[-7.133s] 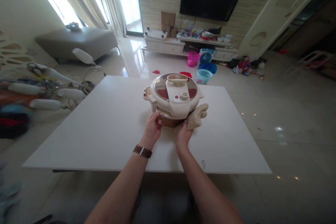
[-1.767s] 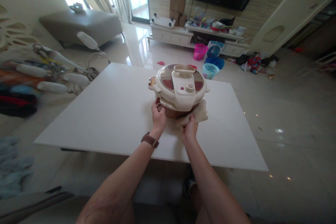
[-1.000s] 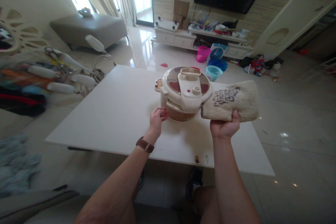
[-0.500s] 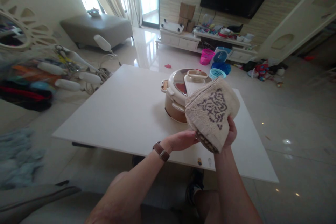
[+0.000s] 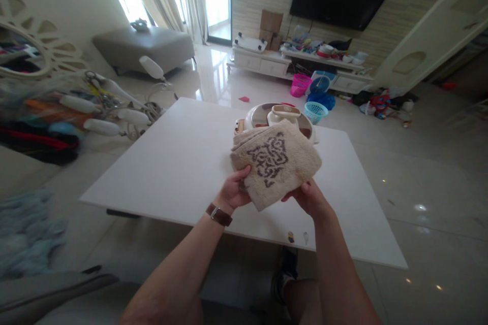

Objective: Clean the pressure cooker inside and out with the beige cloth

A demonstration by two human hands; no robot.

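Between my two hands is a folded beige towel [image 5: 274, 162] with a dark scroll pattern, held above the white table. My left hand [image 5: 235, 189], with a brown watch on its wrist, grips the towel's left edge, thumb on top. At the lower right edge my right hand [image 5: 308, 197] pinches the cloth, its fingers partly underneath. Behind the towel a cream and brown electric cooker [image 5: 256, 116] with a glass lid and a handle stands on the table; its front is mostly hidden by the cloth.
The white table [image 5: 163, 162] has two small stickers [image 5: 291, 236] near its front edge. Beyond it, a light blue basket [image 5: 315, 110] and a pink basket [image 5: 300, 84] stand on the floor before a cluttered TV cabinet [image 5: 259, 62]. A lamp with several white shades [image 5: 102, 127] is at left.
The towel has moved left and turned flatter, now in front of the cooker. My left hand has closed on its left edge, and my right hand has shifted to the lower right edge.
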